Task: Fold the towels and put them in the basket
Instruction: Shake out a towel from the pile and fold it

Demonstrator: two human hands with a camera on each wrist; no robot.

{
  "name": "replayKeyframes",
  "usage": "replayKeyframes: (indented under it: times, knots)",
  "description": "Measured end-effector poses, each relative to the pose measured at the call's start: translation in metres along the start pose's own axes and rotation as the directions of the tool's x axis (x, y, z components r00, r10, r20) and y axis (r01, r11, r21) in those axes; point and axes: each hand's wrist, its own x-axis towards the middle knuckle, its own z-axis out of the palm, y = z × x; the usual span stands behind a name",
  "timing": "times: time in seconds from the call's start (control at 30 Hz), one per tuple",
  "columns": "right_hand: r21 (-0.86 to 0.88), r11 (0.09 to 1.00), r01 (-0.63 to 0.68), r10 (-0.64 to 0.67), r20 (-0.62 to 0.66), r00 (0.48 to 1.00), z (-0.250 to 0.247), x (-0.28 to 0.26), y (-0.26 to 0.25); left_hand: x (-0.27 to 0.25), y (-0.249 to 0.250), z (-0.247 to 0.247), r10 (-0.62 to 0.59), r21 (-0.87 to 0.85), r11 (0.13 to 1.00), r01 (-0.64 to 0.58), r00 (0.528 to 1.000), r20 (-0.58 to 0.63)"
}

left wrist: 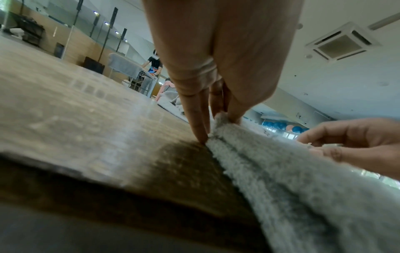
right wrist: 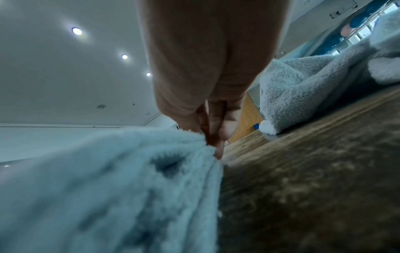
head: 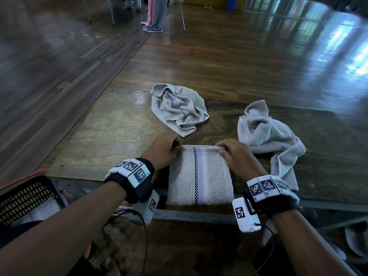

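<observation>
A folded grey towel (head: 200, 176) with a checkered stripe lies at the near edge of the wooden table (head: 111, 132). My left hand (head: 176, 149) pinches its far left corner, and my right hand (head: 224, 149) pinches its far right corner. In the left wrist view my left hand (left wrist: 218, 119) holds the towel (left wrist: 281, 179) edge between thumb and fingers, with the right hand (left wrist: 346, 143) farther along it. The right wrist view has my right hand (right wrist: 213, 142) pinching the bunched towel (right wrist: 119, 179) corner. A black mesh basket (head: 23, 196) sits low at my left.
Two crumpled grey towels lie on the table: one (head: 179, 108) behind the folded one, another (head: 270, 136) to the right, hanging over the near edge. An orange cable (head: 23, 176) runs by the basket. Chair legs and hanging cloths (head: 153, 14) stand far back.
</observation>
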Motion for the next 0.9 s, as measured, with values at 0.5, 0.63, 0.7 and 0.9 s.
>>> replayKeyframes:
  times: [0.5,0.63,0.7,0.9]
  knots:
    - [-0.170,0.985,-0.027,0.032,0.026,0.999,-0.004,-0.003,-0.010,-0.004,-0.005,0.007,-0.085,0.089,0.993,0.082,0.996,0.030]
    - [-0.214,0.977,-0.021,0.030,0.038,0.999,-0.002,-0.003,-0.013,-0.006,-0.010,0.010,-0.104,0.190,0.977,0.100,0.995,0.010]
    - [-0.253,0.967,0.002,0.010,0.044,0.999,-0.002,-0.002,-0.014,-0.007,-0.011,0.012,0.022,0.281,0.960,-0.017,1.000,-0.013]
    - [-0.353,0.923,0.156,-0.169,-0.006,0.986,-0.003,-0.001,-0.020,-0.007,-0.007,0.017,0.135,0.260,0.957,-0.131,0.991,0.003]
